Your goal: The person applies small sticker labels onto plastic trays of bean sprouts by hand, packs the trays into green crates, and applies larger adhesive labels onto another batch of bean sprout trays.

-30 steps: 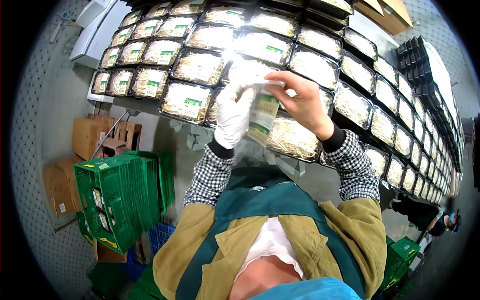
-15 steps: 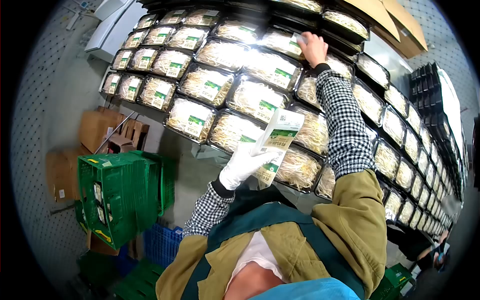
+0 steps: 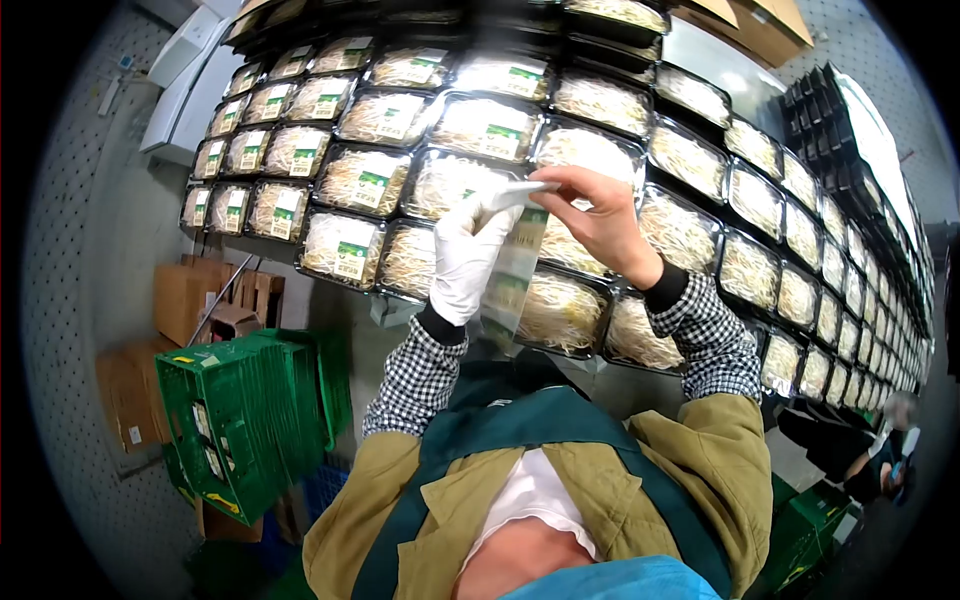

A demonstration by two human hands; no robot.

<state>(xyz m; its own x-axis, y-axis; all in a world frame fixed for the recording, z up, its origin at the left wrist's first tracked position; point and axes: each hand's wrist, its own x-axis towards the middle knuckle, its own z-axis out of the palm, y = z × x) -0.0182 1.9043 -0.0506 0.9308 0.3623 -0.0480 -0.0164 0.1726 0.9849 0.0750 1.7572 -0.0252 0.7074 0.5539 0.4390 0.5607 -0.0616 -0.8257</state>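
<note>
My left hand (image 3: 466, 255), in a white glove, is closed around a strip of labels (image 3: 514, 270) that hangs down in front of the trays. Bare fingers of my right hand (image 3: 608, 225) pinch the top end of this strip, close to the left fingertips. Below and beyond both hands stand rows of black trays of bean sprouts under clear film. A tray on the left (image 3: 365, 180) carries a green-and-white label, while one to the right (image 3: 600, 103) shows none. The strip partly hides the trays behind it.
Green crates (image 3: 240, 420) and cardboard boxes (image 3: 130, 390) stand at the left. Taller stacks of black trays (image 3: 825, 150) rise at the right. Another person (image 3: 860, 455) is at the lower right edge. More cardboard (image 3: 750, 30) lies at the back.
My right hand has come back from a far tray to the label strip at my left hand. That far tray now bears a label. The view has shifted slightly.
</note>
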